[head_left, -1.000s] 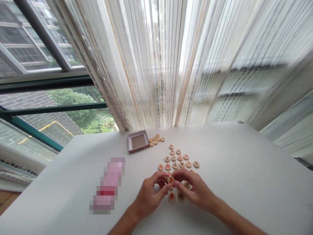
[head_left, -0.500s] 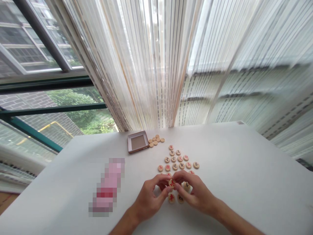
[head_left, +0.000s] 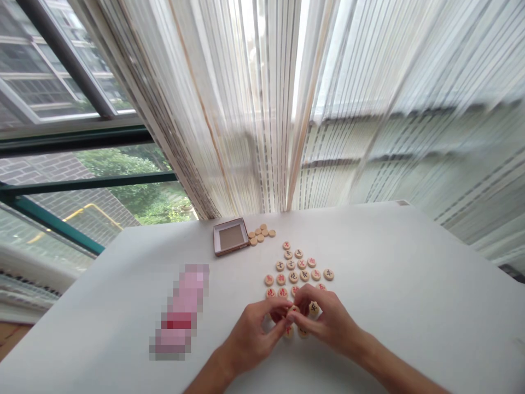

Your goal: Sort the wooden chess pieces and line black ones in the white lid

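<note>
Two bare hands meet low over the near part of the white worktop (head_left: 410,284). The left hand (head_left: 250,339) and the right hand (head_left: 328,323) face each other with their fingertips together. Grip: both are pinched on one small round pale wooden disc (head_left: 292,310), held just above the worktop. The fingers cover most of it, so its face cannot be read.

Two marked discs (head_left: 288,331) lie on the worktop directly beneath the hands. Just beyond is a cluster of round wooden discs with red and black characters (head_left: 299,268), set face up in short rows. A blurred pink and red oblong (head_left: 180,312) lies well apart to the left.

Farther back, a group of plain-faced wooden discs (head_left: 260,233) lies just beside a shallow square box with a brown inside (head_left: 231,239). A striped sheer curtain (head_left: 287,109) hangs behind the worktop, with a green-framed window (head_left: 82,180) at the left.
</note>
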Demonstrator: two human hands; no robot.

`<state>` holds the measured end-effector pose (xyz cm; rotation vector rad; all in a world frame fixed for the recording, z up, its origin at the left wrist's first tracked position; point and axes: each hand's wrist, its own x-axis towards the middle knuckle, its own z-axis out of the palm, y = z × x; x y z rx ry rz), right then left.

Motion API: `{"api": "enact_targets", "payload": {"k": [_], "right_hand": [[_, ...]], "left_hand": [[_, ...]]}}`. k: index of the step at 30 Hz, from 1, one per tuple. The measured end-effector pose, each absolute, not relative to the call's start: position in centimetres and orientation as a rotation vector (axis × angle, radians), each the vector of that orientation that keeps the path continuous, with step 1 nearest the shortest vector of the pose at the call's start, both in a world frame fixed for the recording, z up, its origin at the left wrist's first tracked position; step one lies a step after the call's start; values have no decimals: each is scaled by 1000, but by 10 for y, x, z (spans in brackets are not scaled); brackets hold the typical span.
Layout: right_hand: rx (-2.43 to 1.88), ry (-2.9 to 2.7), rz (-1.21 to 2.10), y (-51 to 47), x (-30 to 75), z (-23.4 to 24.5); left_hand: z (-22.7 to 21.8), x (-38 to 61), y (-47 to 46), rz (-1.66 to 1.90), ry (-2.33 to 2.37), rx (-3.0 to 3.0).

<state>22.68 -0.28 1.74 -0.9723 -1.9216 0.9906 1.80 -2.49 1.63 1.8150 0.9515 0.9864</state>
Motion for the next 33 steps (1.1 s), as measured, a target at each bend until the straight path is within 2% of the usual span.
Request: {"api": "enact_targets", "payload": {"k": [13,22,33], "right_hand": [[-969,-1949,911,-4,227,23],[-835,-1917,1065,-5,227,32],[-821,-1906,1029,-5,224,27]], "left_hand": [[18,17,-23,979,995,1786],[18,16,-20,1021,1006,1649],[19,15,-19,1040,958,1559]]}}
